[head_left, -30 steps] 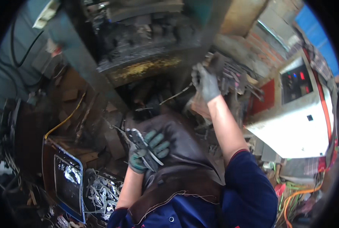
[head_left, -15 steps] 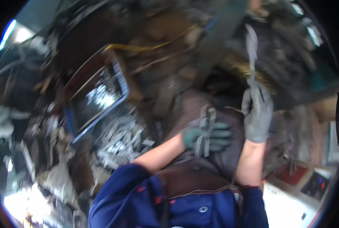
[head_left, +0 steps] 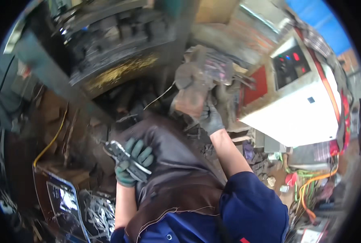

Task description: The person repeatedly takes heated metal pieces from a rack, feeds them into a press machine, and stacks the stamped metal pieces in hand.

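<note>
My left hand (head_left: 134, 160), in a dark green-grey glove, holds several flat metal pieces (head_left: 127, 157) over my lap. They lie across the palm, dark with bright edges, and the fingers curl partly round them. My right hand (head_left: 211, 118), gloved in grey, reaches forward to the right. It is beside a reddish-brown block (head_left: 190, 102) at the foot of a dusty machine (head_left: 192, 75). Its fingers point away and are partly hidden, so whether it holds anything does not show. A brown apron (head_left: 176, 162) covers my lap.
A white cabinet (head_left: 294, 117) with a dark control panel (head_left: 292, 62) stands at the right. A heavy press-like frame (head_left: 46, 69) rises at the far left. Metal scraps (head_left: 97, 212) lie near a blue-edged frame (head_left: 77, 194) at lower left. Orange and green cables (head_left: 308, 190) run at lower right.
My view has turned to the right. The long flat metal piece in my right hand no longer shows; that hand is now beside the brown block. My left hand still holds the metal pieces.
</note>
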`<state>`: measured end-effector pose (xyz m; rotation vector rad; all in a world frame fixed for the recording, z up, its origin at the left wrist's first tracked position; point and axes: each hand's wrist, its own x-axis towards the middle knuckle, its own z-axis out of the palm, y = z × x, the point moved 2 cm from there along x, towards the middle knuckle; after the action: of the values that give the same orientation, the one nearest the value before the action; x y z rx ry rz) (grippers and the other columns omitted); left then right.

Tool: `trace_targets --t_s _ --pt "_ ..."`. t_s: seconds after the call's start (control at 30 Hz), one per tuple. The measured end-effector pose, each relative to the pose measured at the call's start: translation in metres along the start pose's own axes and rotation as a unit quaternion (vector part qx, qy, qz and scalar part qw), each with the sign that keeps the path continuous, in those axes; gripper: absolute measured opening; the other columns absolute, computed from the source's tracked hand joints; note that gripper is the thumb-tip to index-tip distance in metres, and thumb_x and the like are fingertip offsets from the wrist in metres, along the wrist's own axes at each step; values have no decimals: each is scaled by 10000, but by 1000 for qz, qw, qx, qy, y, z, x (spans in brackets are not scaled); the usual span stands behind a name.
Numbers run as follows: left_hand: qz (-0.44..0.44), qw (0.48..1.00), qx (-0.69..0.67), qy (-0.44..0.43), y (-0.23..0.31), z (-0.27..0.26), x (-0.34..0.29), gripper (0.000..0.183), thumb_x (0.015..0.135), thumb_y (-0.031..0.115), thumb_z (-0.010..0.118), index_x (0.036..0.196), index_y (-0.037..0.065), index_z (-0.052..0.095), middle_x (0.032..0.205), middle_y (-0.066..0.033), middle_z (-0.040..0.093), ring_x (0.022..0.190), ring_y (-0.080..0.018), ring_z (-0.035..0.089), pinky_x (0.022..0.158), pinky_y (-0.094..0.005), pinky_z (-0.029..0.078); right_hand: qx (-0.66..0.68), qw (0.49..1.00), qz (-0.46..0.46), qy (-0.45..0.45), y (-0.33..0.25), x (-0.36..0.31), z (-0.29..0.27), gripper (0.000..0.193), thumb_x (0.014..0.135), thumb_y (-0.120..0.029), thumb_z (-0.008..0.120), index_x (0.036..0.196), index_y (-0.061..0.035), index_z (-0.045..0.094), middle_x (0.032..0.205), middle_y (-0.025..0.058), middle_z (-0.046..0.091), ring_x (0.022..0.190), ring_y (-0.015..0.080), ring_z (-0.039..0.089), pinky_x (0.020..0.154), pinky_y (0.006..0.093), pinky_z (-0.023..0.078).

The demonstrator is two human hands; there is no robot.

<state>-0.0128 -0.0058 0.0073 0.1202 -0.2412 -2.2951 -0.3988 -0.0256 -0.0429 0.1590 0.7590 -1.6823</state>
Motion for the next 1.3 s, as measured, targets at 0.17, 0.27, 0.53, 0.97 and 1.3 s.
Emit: trace_targets --t_s 0.17,0.27,0.53,0.97,1.3 --pt "-43 997 -16 -55 -7 -9 21 781 828 97 651 1534 131 319 1562 -124 364 1425 -406 347 1178 -562 273 -146 958 -230 93 -78 13 -8 180 980 -291 608 987 -123 674 631 -45 525 520 83 473 428 227 341" --pt "-36 998 -13 -48 -8 -7 18 782 829 93 648 1535 131 315 1561 -125 366 1427 -406 343 1180 -563 269 -234 913 -270 196 -84 13 12 188 950 -270 648 955 -86 687 634 -32 525 495 84 459 432 233 319" --pt "-42 999 -31 -8 -5 -6 18 822 778 130 696 1520 136 342 1529 -119 419 1385 -405 409 1120 -528 356 -398 842 -358 -66 -33 -68 97 235 980 -194 563 1048 2 673 611 -32 505 443 39 412 399 199 299" --pt "-22 998 -59 -20 -1 -4 10 756 812 94 692 1496 73 369 1502 -181 432 1365 -442 421 1140 -565 332 -419 874 -152 -191 91 33 359 104 907 -118 617 900 -16 636 623 44 573 452 110 475 384 243 314" --pt "-22 997 -70 -34 0 -5 10 738 831 62 668 1498 54 354 1510 -204 412 1377 -450 401 1144 -569 332 -433 880 -122 -152 102 52 373 229 966 -248 607 1003 -30 662 735 17 575 560 76 482 463 208 368"
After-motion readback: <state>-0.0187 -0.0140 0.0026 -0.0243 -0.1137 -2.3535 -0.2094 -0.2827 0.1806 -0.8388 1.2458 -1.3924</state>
